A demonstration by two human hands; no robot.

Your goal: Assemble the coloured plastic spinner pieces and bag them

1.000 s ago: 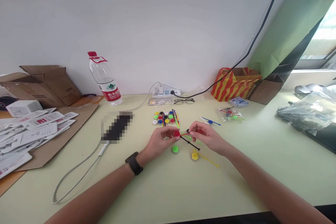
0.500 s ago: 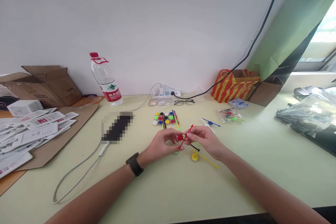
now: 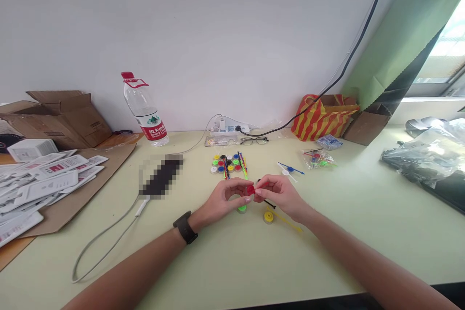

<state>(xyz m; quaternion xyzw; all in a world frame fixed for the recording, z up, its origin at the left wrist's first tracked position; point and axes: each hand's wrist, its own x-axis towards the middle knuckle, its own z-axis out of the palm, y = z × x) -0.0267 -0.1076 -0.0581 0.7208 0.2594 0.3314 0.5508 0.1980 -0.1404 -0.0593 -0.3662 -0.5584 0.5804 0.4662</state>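
Observation:
My left hand (image 3: pixel 225 199) pinches a small red round cap (image 3: pixel 250 189) above the table. My right hand (image 3: pixel 280 193) meets it from the right, fingers closed on a thin red stick (image 3: pixel 264 184) that touches the cap. Under the hands lie a green cap (image 3: pixel 241 209), a yellow cap (image 3: pixel 268 216) with a yellow stick (image 3: pixel 288 223), and a black stick (image 3: pixel 269 203). Behind them sits a cluster of several coloured caps and sticks (image 3: pixel 228 164).
A blue stick with a white cap (image 3: pixel 289 170) and a clear bag of parts (image 3: pixel 318 159) lie to the right. A water bottle (image 3: pixel 144 111), power strip (image 3: pixel 228 129), glasses (image 3: pixel 254 140), cardboard box (image 3: pixel 61 117), white packets (image 3: pixel 39 179) and a grey cable (image 3: pixel 105 237) surround the area.
The red stick was swung from pointing sideways to upright, then drawn in; now only a short piece shows between my right fingers, pressed against the red cap. Both hands stay together.

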